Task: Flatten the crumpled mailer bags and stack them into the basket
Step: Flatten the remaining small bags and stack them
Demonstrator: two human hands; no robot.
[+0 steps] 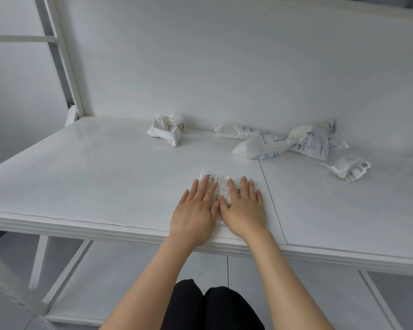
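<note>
A small white mailer bag (221, 184) with a printed label lies flat on the white table near its front edge. My left hand (196, 210) and my right hand (244, 208) press down on it side by side with straight fingers, thumbs touching, covering most of it. Several crumpled white mailer bags lie at the back: one (166, 129) left of centre, a long one (239, 131) against the wall, a bulging one (260, 148) with blue print, a labelled one (312, 144), and a small one (348, 169) at the right. No basket is in view.
The white table (81, 177) has a seam (272, 198) just right of my hands and a moulded front edge. A white wall panel rises behind it. A white frame (57, 55) stands at the left. Lower rails and my dark trousers (212, 306) show below.
</note>
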